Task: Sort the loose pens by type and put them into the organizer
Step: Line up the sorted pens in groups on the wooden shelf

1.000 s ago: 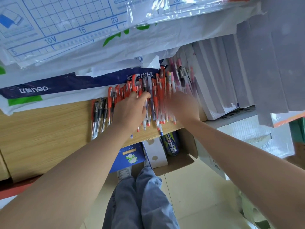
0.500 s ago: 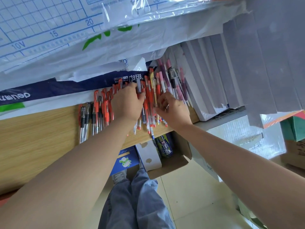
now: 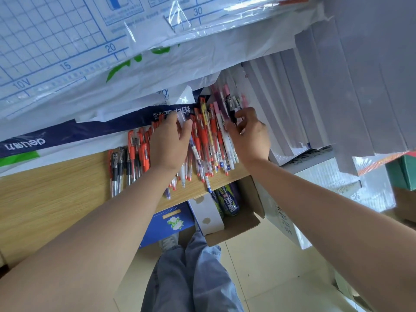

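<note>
Pens (image 3: 202,140) spread side by side on wooden shelf (image 3: 56,188): black-capped at left end, red in middle, pink and white at right. Over red ones, left hand (image 3: 168,145) pinching clear pen (image 3: 182,119). Beside grey boxes (image 3: 326,97), right hand (image 3: 249,136) pinching dark pen (image 3: 231,112).

wooden shelf (image 3: 51,199) — loose pens (image 3: 202,143), paper packs (image 3: 67,134), notebooks (image 3: 315,104)

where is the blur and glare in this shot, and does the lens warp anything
Head view: motion blur smears the left hand around a pale pen; the right hand, pinching a dark pen, looks sharper. Head view: glare streaks the plastic wrap up top. Head view: wide-angle stretch fans the grey stacks toward the right corner.
</note>
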